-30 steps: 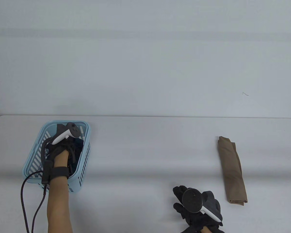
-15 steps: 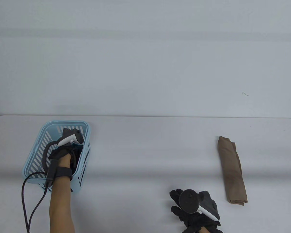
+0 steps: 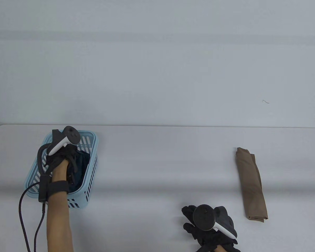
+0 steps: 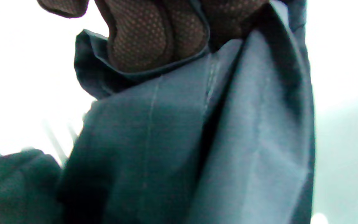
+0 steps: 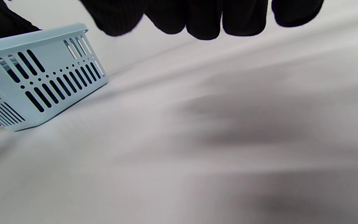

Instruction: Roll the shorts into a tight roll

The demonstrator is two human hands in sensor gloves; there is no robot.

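Early stage: dark navy fabric shorts gripped in gloved left hand, inside pale blue slotted plastic basket.
Nothing rolled yet; right hand idle, fingers loose, well apart. Brown rolled cloth just beyond it.

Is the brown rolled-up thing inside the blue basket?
No, the brown roll lies on the table far to the right, well apart from the blue basket on the left.
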